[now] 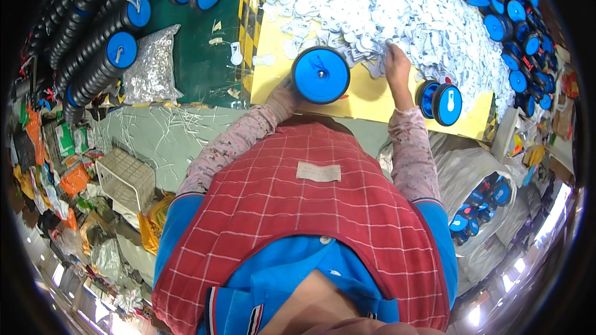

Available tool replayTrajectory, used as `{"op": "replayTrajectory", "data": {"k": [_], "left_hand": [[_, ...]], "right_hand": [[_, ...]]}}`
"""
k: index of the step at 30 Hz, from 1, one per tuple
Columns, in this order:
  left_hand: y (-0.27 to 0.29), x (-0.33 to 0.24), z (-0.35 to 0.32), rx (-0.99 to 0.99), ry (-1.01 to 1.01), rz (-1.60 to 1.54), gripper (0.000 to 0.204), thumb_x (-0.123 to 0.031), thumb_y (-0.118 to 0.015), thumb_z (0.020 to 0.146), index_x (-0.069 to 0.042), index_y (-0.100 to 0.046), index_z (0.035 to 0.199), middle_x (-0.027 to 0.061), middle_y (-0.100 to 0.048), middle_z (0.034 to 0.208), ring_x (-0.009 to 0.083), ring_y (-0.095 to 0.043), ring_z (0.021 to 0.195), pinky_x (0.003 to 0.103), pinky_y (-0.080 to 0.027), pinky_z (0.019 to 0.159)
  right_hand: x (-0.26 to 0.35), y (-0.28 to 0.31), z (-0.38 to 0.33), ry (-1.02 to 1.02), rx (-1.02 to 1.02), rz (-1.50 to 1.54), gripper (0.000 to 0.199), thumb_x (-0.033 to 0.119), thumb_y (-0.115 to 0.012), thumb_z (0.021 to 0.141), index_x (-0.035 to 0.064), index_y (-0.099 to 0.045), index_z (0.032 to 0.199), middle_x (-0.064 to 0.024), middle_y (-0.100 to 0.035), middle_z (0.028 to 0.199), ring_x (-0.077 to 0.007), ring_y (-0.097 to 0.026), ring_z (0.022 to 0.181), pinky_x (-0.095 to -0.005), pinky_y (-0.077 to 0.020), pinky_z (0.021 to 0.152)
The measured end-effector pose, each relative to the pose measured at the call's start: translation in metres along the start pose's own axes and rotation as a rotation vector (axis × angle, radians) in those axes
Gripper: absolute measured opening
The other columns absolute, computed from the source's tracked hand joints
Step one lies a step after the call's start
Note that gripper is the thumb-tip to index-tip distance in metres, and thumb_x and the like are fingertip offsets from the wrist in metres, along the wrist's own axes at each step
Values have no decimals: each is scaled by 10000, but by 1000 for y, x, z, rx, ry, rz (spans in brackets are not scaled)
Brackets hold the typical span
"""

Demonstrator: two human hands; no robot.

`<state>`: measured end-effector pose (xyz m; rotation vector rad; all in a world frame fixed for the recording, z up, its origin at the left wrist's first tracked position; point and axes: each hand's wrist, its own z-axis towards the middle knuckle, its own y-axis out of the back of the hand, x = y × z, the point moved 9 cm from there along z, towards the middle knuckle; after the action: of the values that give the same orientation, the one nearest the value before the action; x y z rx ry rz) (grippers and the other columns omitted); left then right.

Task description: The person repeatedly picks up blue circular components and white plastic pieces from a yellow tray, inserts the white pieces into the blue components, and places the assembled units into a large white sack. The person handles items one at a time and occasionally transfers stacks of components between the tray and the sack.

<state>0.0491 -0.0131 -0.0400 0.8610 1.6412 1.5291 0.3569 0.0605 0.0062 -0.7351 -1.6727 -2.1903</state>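
Observation:
My left hand (284,99) grips a blue wheel with a black tyre (320,75) by its edge, above the near side of the yellow board. The wheel's flat blue face points up, with a small metal axle end at its centre. It hides most of my left fingers. My right hand (397,69) is at the near edge of a heap of white tag-shaped pieces (385,9), its fingers drawn together. Whatever lies between those fingertips is too small to make out. Just right of my right wrist stands a wheel pair (447,104) bearing one white tag on its blue face.
Rows of stacked wheels (121,49) fill the far left, beside a clear bag of small shiny parts (153,65). Many loose wheels (516,11) crowd the right edge. Below the board are a beige crate (126,177) at left and a sack of wheels (478,189) at right.

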Motion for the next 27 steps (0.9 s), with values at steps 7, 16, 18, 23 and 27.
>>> {"op": "replayTrajectory", "data": {"k": [7, 16, 18, 23, 27], "left_hand": [[50, 48, -37, -212, 204, -531, 235, -140, -593, 921, -58, -637, 1137, 158, -607, 1148, 317, -589, 1096, 409, -471, 984], [7, 91, 74, -30, 436, -1381, 428, -384, -503, 1017, -15, -569, 1224, 165, -631, 1091, 273, -622, 1004, 369, -511, 876], [-23, 75, 65, 118, 433, -1823, 432, -377, -479, 1035, -28, -526, 1287, 97, -596, 1194, 159, -599, 1017, 327, -518, 881], [22, 59, 39, 119, 496, -1822, 526, -355, -546, 1001, 3, -461, 1377, 139, -601, 1211, 194, -602, 1064, 326, -519, 898], [25, 67, 35, 114, 512, -1532, 586, -350, -614, 954, 27, -468, 1377, 185, -615, 1243, 248, -617, 1088, 356, -502, 939]], "right_hand": [[131, 11, -68, -115, 332, 498, 298, 16, -707, 875, 50, -675, 1169, -61, -668, 986, -136, -646, 833, -254, -518, 726], [206, 21, -78, 167, 116, 63, 281, 33, -701, 811, 46, -703, 1092, -144, -639, 1037, -331, -583, 954, -393, -505, 825], [214, 16, -78, 110, 69, 128, 237, 55, -726, 803, 54, -722, 1040, -134, -647, 1015, -326, -585, 952, -394, -503, 817], [211, -10, -78, 107, -1, -8, 284, 153, -802, 734, 78, -727, 997, -145, -642, 1092, -324, -586, 990, -404, -492, 859], [171, -29, -53, -160, 74, 172, 745, 264, -890, 591, 49, -605, 1245, -254, -598, 1186, -424, -562, 1117, -457, -461, 980]]}}
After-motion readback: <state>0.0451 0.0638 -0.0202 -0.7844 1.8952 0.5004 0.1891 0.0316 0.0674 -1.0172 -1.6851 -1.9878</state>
